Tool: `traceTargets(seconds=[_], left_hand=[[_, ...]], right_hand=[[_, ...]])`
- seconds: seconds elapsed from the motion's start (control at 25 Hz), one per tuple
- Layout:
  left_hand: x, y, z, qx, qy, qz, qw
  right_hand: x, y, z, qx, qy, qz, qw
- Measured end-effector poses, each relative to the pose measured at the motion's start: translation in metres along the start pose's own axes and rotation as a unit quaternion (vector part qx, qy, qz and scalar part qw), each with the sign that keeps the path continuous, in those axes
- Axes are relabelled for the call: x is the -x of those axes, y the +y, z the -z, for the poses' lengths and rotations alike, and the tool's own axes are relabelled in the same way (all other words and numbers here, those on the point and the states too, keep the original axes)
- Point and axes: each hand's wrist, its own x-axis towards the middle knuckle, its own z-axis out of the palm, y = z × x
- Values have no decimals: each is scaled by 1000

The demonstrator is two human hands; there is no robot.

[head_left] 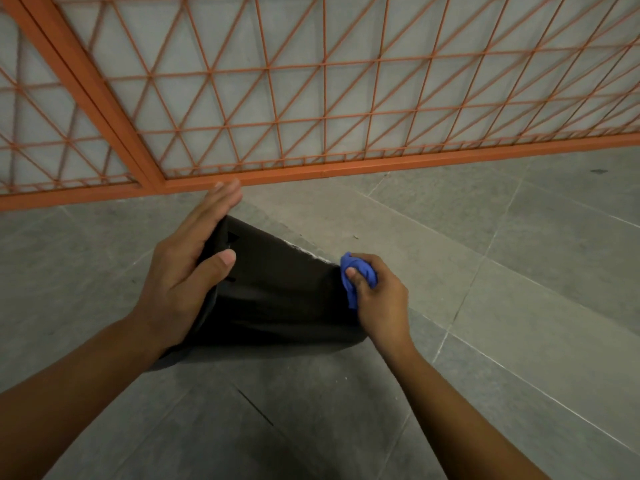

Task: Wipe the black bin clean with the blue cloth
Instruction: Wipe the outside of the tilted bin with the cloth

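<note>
Lying: the black bin (277,292) lay tipped on the grey tiled floor (519,254) at the centre of the head view, held between both hands, its long axis running from about 9 o'clock to 3 o'clock.
Backdrop: an orange lattice fence (311,98) stood beyond it at 12 o'clock.
Bin look: it was matt, dark and smooth, with small cut-out marks near the left end and a pale scuffed streak along the upper edge toward 2 o'clock; whether any dirt remained could not be told.
Left hand: the left hand (187,271) steadied the 9 o'clock end, fingers straight along the far face and thumb laid on the near face.
Right hand: the right hand (377,292) was at the 3 o'clock end, fingers curled tight around the cloth.
Cloth: the blue cloth (356,275) was bunched into a wad and touched the bin's right edge.
Key relation: most of the unwiped-looking surface lay toward 9 o'clock from the cloth, so the right hand was judged nearer for a stroke leftward along the long axis.
</note>
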Motion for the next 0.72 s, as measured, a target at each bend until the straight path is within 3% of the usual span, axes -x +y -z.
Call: traceTargets(seconds=[0.12,0.32,0.52,0.72], left_hand=[[-1,1,-1,-4,-19,-15,1000],[-5,0,-2,-6,-20,-15,1000],[-3,3,-4,-5,-33,-30,999],[-5,1,-6,9,-33,-32,999]], right_hand=[[16,12,10,3,23,-47,999],[18,-4,-2,6,-15,29,999],[14,10,16,18,6,-46,999],[13,-1,6,19,-37,23,999]])
